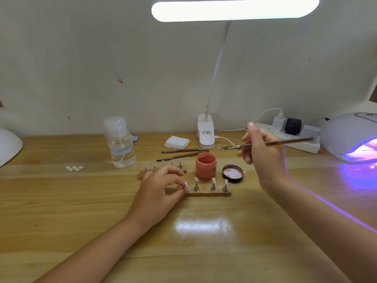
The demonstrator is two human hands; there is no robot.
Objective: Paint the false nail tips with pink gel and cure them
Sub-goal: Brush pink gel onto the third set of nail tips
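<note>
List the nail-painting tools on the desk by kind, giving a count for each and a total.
Brushes: 3, one held, two lying
Wooden tip stands: 2
Gel jars: 1
Jar lids: 1
Lit curing lamps: 1
Total: 8

pink gel jar (pixel 205 166), violet-lit curing lamp (pixel 355 137)

Gel jar (pixel 205 166) between two nail stands (pixel 206 193), lid (pixel 233 173) right

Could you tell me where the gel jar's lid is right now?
The lid lies upturned on the table, just right of the open pink gel jar, behind the near nail stand.
</note>
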